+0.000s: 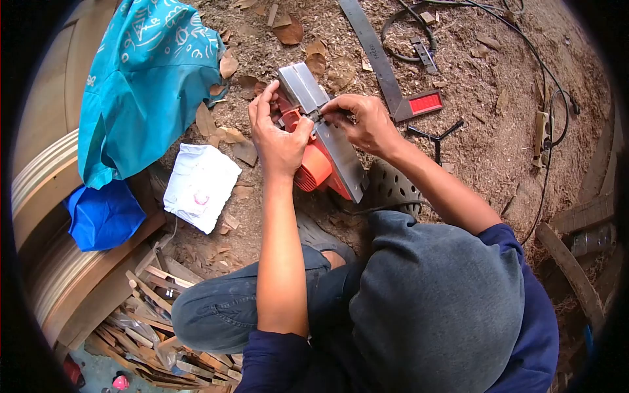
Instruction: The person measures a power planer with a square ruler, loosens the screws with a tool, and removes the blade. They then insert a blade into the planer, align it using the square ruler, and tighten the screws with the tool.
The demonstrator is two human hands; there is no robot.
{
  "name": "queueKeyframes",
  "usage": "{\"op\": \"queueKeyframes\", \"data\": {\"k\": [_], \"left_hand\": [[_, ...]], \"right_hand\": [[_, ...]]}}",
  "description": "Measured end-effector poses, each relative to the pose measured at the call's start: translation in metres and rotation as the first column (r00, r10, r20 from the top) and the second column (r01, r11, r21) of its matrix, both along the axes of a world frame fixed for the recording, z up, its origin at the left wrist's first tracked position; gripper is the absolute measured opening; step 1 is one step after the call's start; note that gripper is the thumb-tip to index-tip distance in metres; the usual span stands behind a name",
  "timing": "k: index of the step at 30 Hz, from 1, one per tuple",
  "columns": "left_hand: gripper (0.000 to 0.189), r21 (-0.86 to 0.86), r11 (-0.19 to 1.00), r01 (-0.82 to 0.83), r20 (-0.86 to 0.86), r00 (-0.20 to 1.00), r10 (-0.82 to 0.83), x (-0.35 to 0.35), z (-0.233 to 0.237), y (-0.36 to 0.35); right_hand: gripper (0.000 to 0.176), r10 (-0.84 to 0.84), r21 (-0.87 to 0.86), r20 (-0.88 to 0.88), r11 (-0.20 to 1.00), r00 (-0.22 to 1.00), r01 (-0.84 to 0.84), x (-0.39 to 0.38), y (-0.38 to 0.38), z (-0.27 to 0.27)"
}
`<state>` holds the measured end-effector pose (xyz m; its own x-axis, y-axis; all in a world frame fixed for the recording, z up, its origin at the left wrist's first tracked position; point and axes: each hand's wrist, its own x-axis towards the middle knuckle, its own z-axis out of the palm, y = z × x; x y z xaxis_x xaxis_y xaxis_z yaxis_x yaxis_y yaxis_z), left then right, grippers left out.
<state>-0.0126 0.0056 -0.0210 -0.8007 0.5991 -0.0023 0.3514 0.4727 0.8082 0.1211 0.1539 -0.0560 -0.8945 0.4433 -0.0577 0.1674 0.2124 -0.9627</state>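
An electric hand planer with a red body is turned so that its grey metal sole faces up. My left hand grips its side, with the fingers along the front part and the thumb near the blade slot. My right hand is closed, thumb and fingers pinched together at the blade slot in the middle of the sole. Whatever lies between those fingertips is too small and covered to name.
Beyond the planer lie a metal try square with a red-inlaid stock, a black three-armed tool and a looped black cable. A white cloth, a teal cloth and wood scraps are to the left. Shavings and dry leaves cover the ground.
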Motion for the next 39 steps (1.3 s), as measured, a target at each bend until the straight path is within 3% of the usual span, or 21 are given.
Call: {"op": "queueKeyframes", "data": {"k": [7,9,19,28,36,39], "left_hand": [[0.074,0.043,0.999,-0.030,0.072,0.997,0.027,0.002,-0.001,0.001],[0.074,0.039,0.999,-0.024,0.057,0.998,0.022,0.002,-0.001,0.000],[0.073,0.035,0.999,-0.010,0.011,1.000,0.010,0.002,0.002,0.001],[0.073,0.020,1.000,-0.004,-0.015,1.000,0.004,0.002,0.001,0.001],[0.073,0.034,0.999,-0.014,0.043,0.999,0.013,0.002,0.000,0.001],[0.074,0.030,1.000,-0.001,0.000,1.000,0.001,0.001,-0.003,-0.001]], "right_hand": [[0.020,-0.044,0.022,-0.063,0.999,0.997,0.045,-0.001,-0.004,-0.001],[0.022,-0.042,-0.068,0.076,0.997,0.996,0.047,-0.001,-0.002,0.004],[0.018,0.005,-0.053,0.032,0.999,0.999,-0.003,0.000,0.000,-0.001],[0.016,-0.030,0.121,-0.031,0.992,0.999,0.033,-0.005,-0.007,-0.008],[0.024,0.037,0.448,0.057,0.892,0.998,-0.059,-0.010,-0.011,-0.013],[0.020,0.006,0.364,0.081,0.931,0.997,-0.035,-0.008,-0.005,0.005]]}}
